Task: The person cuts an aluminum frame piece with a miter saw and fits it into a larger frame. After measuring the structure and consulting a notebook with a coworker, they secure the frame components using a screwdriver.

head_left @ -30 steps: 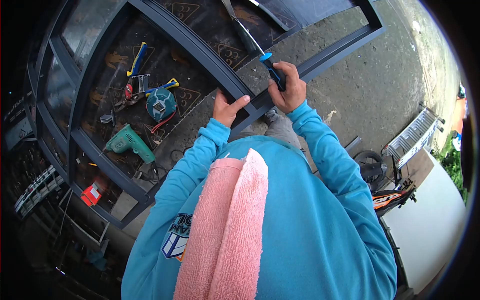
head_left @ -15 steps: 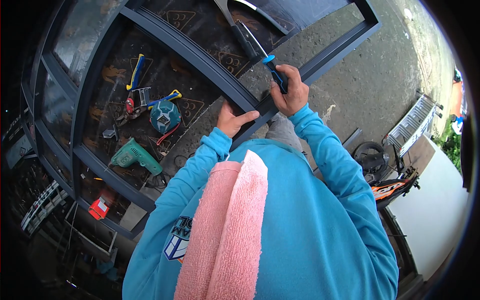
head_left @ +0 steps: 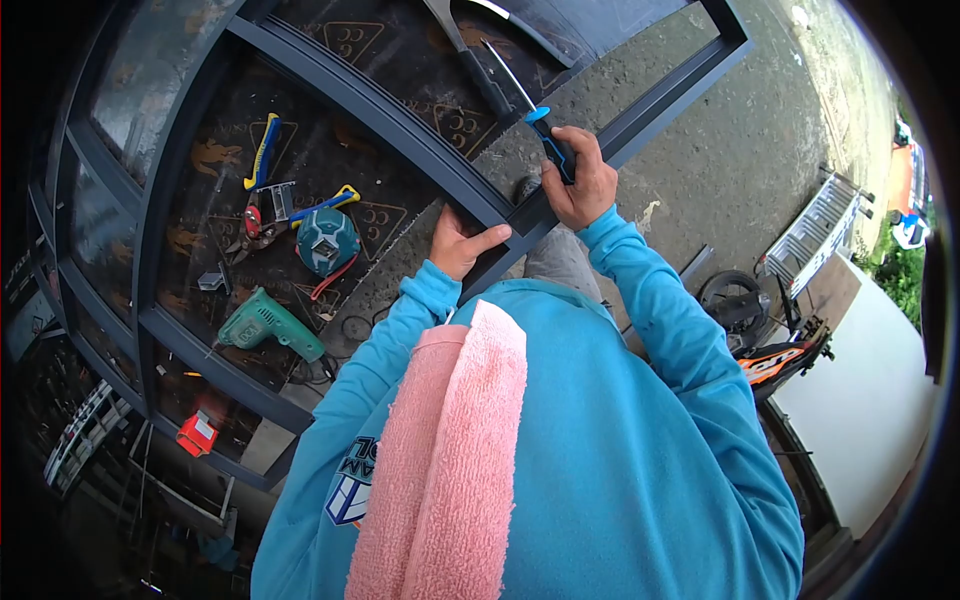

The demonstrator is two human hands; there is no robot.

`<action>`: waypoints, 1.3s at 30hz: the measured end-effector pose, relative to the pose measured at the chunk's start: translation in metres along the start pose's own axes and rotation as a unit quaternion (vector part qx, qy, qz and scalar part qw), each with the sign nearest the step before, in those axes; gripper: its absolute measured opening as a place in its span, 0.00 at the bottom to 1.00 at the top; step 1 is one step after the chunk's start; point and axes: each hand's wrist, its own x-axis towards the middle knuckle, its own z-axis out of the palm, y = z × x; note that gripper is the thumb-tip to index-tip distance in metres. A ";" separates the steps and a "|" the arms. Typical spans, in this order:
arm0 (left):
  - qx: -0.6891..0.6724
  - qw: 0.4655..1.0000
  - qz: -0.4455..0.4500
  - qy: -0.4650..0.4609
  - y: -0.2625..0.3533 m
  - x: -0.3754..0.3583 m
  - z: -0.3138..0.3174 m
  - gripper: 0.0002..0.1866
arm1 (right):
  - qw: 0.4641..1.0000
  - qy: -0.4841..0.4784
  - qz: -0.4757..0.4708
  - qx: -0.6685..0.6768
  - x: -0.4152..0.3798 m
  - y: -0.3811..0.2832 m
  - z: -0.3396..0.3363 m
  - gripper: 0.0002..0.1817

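A dark grey metal frame [head_left: 375, 107] lies across the view, with a corner joint close to my body. My left hand [head_left: 462, 244] grips this frame beside the joint, the thumb lying on top and the other fingers partly hidden. In my right hand [head_left: 583, 182] is a screwdriver [head_left: 548, 138] with a black and blue handle, its shaft pointing up and away to the left. The right hand rests over the frame's right-hand bar. A hammer [head_left: 483, 80] lies beyond the screwdriver.
On the dark board left of my hands are a green drill [head_left: 268, 325], a teal tape measure [head_left: 327, 241], red-handled snips [head_left: 252, 222] and a blue and yellow tool [head_left: 263, 152]. A red box [head_left: 197, 434] sits lower left; a ladder [head_left: 815, 232] lies at right.
The view has shifted slightly, so the frame and tools appear a little further left. Both hands keep the same holds on the frame and the screwdriver.
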 end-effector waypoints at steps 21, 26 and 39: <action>0.838 0.516 0.177 -0.002 0.135 0.096 0.011 0.17 | 0.938 0.131 0.139 0.290 -0.040 0.005 -0.049 0.24; 0.821 0.554 0.130 -0.042 0.126 0.109 -0.001 0.13 | 0.924 0.125 0.206 0.296 -0.103 0.015 -0.072 0.24; 0.361 0.890 0.247 0.128 0.136 0.083 0.002 0.08 | 0.860 0.003 0.323 0.395 -0.214 0.019 -0.075 0.28</action>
